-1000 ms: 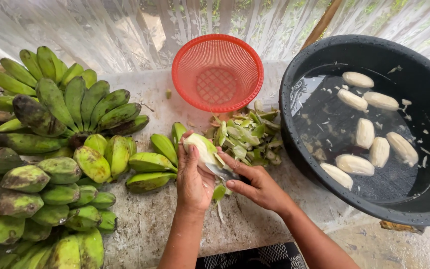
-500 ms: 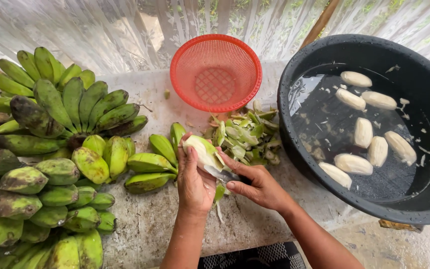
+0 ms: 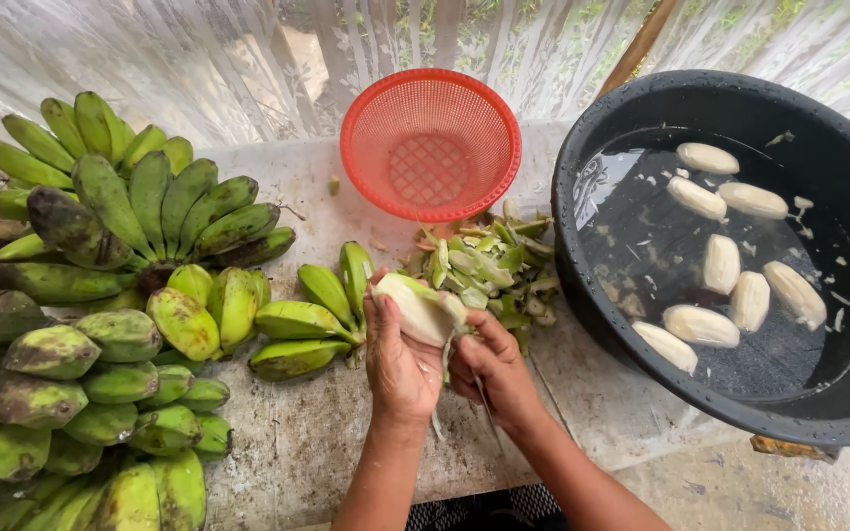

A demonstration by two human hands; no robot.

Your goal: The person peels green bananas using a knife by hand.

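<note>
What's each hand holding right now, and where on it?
Left hand cups a mostly peeled banana around its lower half. Right hand touches its lower end; whether it holds a knife cannot be told.

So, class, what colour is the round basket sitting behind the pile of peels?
The basket is red-orange plastic mesh, seen best in the head view.
</note>
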